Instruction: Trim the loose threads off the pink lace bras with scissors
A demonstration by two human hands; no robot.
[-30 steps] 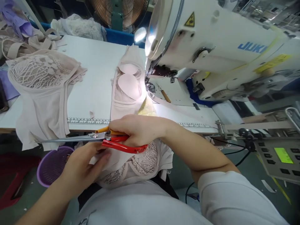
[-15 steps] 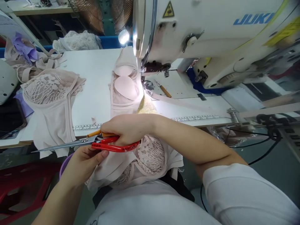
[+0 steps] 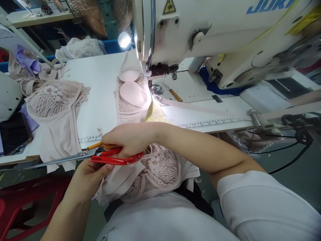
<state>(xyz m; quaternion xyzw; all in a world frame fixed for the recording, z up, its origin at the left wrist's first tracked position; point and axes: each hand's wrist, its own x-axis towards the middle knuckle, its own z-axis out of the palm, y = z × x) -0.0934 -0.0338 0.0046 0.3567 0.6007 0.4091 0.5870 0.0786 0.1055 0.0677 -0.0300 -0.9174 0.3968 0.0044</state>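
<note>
My right hand [image 3: 130, 139] is wrapped round the red handles of a pair of scissors [image 3: 117, 158], whose long blades look closed and point left past the table edge. A thin orange stick-like tool [image 3: 94, 146] also pokes out from under its fingers. Just below the scissors, my left hand [image 3: 86, 177] pinches the edge of a beige lace bra [image 3: 162, 165] that lies across my lap. Its fingertips are partly hidden behind the fabric and handles. Another beige bra [image 3: 131, 93] with smooth inner cups lies under the lit needle area of the sewing machine [image 3: 200, 33].
A third lace bra piece [image 3: 56, 103] hangs over the table's front edge at left. A printed ruler strip [image 3: 210, 124] runs along that edge. An orange-handled hook tool [image 3: 175, 95] lies on the machine bed. A red stool [image 3: 30, 204] stands below left; a fan [image 3: 87, 16] is behind.
The view has shifted slightly. Both hands and the scissors sit a little further left against the table, with the grips looking the same.
</note>
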